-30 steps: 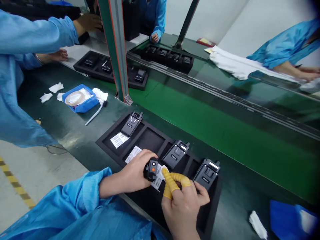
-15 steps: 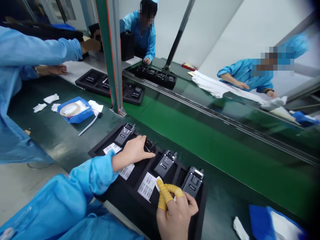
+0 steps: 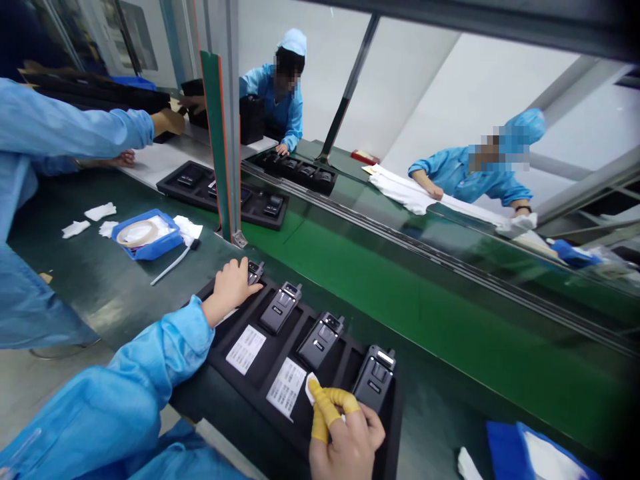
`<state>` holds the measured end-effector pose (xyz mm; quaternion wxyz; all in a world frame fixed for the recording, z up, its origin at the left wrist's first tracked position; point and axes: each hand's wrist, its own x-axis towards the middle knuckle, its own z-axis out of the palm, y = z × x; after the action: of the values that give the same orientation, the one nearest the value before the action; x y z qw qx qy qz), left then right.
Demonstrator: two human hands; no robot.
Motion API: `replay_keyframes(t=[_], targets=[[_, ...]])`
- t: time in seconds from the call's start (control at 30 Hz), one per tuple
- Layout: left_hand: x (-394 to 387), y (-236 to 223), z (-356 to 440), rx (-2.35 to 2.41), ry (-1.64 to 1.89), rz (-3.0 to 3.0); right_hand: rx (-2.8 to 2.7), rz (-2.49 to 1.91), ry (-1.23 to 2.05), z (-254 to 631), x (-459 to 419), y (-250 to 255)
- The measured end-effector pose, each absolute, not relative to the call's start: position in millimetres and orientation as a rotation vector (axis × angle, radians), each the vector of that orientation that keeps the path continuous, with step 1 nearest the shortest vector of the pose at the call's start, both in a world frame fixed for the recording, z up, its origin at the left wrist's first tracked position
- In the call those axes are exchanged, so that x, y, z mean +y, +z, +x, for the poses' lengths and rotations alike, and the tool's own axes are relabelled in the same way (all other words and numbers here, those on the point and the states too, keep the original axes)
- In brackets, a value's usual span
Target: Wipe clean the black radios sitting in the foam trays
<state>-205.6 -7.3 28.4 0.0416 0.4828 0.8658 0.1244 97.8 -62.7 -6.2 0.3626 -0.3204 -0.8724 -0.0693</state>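
Several black handheld radios lie in the compartments of a black foam tray (image 3: 280,427). My left hand (image 3: 231,288) is closed over the leftmost radio (image 3: 255,270), covering most of it, with the thumb pointing right. To its right are a second radio (image 3: 280,310), a third radio (image 3: 320,343) and the rightmost radio (image 3: 374,381), faces up. My right hand (image 3: 345,427), in yellow finger cots, pinches a small white wipe (image 3: 311,387) above the tray's front part. Printed white label sheets (image 3: 246,350) lie in front of the radios.
A green conveyor belt (image 3: 400,307) runs beyond the tray. Another radio tray (image 3: 200,190) stands past the metal post (image 3: 231,133). Blue bins (image 3: 150,250) with white wipes sit at left and lower right. Co-workers in blue work at left and across the belt.
My left hand has moved left from the second radio to the leftmost one. The second radio now lies uncovered in its compartment. My right hand still holds the wipe; the view has tilted up.
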Motion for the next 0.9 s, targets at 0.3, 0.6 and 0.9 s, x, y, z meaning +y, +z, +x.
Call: replay_keyframes(t=[0.3, 0.6, 0.9], targets=[[-72.5, 43.7, -192.4, 2.237, 0.790, 1.697, -2.211, -0.800, -0.052, 75.9, -55.5, 10.3], [-115.8, 42.8, -178.3, 1.931, 1.096, 1.650, -2.171, -0.665, 0.250, -2.7, -51.3, 36.9], [-117.9, 31.2, -187.0, 1.833, 1.167, 1.619, -2.266, -0.611, 0.255, -49.1, -51.2, 26.2]])
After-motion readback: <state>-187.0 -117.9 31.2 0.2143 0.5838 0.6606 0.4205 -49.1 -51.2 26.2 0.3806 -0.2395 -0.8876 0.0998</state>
